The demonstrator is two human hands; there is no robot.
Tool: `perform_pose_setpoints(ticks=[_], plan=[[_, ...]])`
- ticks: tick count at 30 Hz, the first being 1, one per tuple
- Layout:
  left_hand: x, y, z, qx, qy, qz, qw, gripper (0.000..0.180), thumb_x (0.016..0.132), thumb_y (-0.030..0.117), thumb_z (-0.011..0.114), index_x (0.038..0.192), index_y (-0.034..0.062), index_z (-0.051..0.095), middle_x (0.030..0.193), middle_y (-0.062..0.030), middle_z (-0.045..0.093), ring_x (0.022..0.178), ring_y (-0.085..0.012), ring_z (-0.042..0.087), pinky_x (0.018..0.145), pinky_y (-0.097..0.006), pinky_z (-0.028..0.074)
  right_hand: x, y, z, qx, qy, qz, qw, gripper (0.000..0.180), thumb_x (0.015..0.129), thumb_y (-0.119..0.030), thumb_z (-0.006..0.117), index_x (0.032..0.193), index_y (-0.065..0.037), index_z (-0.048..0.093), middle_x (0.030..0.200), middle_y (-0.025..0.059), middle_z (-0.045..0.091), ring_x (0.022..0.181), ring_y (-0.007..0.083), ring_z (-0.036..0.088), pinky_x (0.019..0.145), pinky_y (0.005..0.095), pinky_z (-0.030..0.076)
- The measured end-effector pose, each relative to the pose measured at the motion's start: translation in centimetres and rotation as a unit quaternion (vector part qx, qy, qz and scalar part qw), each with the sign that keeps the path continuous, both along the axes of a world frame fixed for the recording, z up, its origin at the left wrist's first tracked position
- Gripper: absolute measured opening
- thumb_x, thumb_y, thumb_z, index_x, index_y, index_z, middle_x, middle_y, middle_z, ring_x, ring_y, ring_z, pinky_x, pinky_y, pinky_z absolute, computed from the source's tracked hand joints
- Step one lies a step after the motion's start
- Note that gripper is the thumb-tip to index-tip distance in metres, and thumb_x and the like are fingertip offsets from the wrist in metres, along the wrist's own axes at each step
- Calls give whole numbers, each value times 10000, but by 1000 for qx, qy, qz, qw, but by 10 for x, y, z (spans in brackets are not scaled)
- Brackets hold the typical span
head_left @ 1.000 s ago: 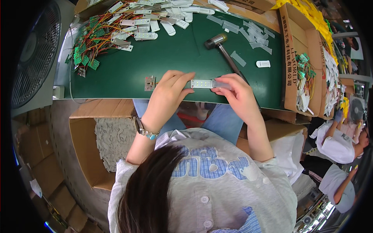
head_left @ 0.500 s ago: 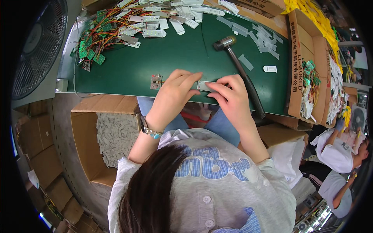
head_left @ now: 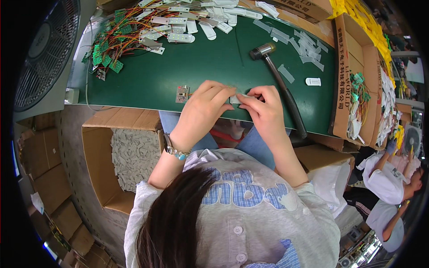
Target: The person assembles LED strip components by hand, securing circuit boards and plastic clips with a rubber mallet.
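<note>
Near the table's front edge, my left hand (head_left: 208, 102) and my right hand (head_left: 267, 105) pinch a small pale flat strip (head_left: 235, 100) between them. The left fingers close on its left end. The right thumb and fingertips press on its right part and cover much of it. Just left of my left hand lies a small circuit board (head_left: 182, 94) with a metal part on it and red wire that passes under the hand. The underside of the strip is hidden.
A rubber-headed hammer (head_left: 286, 91) lies right of my hands. Clear film strips (head_left: 308, 49) and a white cover (head_left: 313, 81) are beyond it. Wired boards and white strips (head_left: 156, 31) fill the far left. A cardboard box (head_left: 340, 85) stands right, a fan (head_left: 44, 49) left.
My right fingertips have moved further over the pale strip, so less of it shows. Both hands stay in nearly the same place, and the whole view has shifted slightly.
</note>
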State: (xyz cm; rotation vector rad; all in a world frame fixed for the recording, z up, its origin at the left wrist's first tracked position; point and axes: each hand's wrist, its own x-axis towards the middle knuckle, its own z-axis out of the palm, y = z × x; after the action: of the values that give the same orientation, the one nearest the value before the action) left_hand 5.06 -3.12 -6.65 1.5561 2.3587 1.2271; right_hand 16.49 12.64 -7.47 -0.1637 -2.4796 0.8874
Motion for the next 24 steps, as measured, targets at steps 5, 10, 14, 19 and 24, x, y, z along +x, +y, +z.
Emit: perform_pose_setpoints(ticks=[5, 10, 14, 19, 24], plan=[[-1, 0, -5, 9, 21, -11, 1000, 323, 745, 67, 758, 1054, 53, 666, 1079, -74, 683, 1021, -288, 614, 853, -395, 525, 5, -2, 1, 158, 0, -1, 987, 311, 757, -60, 695, 1055, -125, 753, 1047, 64, 626, 927, 256, 585, 780, 374, 479], [-1, 1, -9, 30, 43, -22, 998, 279, 747, 59, 752, 1016, 62, 677, 1080, -61, 685, 1024, -280, 616, 852, -389, 528, 12, -4, 1, 209, -14, -10, 978, 335, 797, -60, 655, 1117, -127, 730, 1144, 68, 627, 1025, 257, 585, 857, 388, 464], [-1, 2, -10, 35, 34, -22, 999, 269, 753, 60, 749, 1012, 52, 677, 1075, -64, 688, 1014, -281, 620, 853, -390, 529, 22, 3, 14, 181, -33, -37, 982, 471, 776, -68, 717, 1238, -130, 652, 1162, 77, 623, 1082, 291, 581, 895, 424, 448], [-1, -2, -7, 42, 32, -19, 998, 262, 757, 57, 746, 1009, 43, 676, 1073, -70, 692, 1015, -284, 622, 860, -393, 528, 65, 28, 47, 258, -250, -197, 912, 360, 836, -272, 751, 1081, -66, 586, 1021, 104, 644, 917, 287, 614, 776, 432, 468], [-2, 1, -7, 42, 35, -24, 998, 257, 767, 50, 739, 1015, 40, 674, 1074, -81, 696, 1011, -294, 620, 863, -397, 525, 82, 57, 42, 122, -352, -159, 914, 286, 887, -241, 704, 997, -24, 555, 814, 128, 653, 699, 314, 635, 621, 427, 488]])
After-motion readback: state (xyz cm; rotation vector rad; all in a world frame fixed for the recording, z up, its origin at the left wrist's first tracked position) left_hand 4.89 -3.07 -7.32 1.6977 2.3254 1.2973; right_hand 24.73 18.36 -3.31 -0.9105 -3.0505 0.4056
